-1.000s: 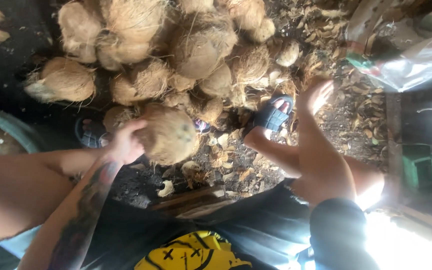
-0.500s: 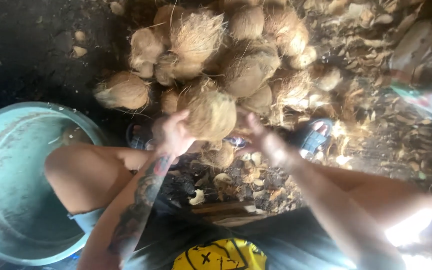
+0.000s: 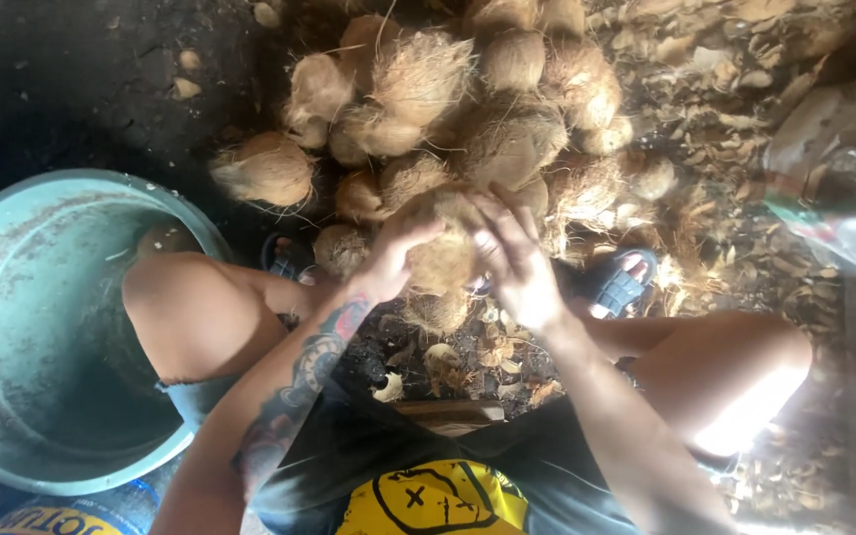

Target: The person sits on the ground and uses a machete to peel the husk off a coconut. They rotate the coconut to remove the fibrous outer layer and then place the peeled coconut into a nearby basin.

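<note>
A brown, hairy husked coconut is held between both hands in front of my knees. My left hand grips its left side, fingers curled over the top. On its right side my right hand presses, fingers spread over the husk. Just beyond it lies a pile of several similar coconuts on the dark ground.
A large teal plastic tub stands at my left, by my left knee. Dry husk scraps litter the ground to the right. My feet in dark sandals rest under the coconut. A clear plastic bag lies far right.
My right hand has come in from the right and now grips the coconut with the left. The coconut was lifted from the ground toward me; the view shifted so the tub shows at left.
</note>
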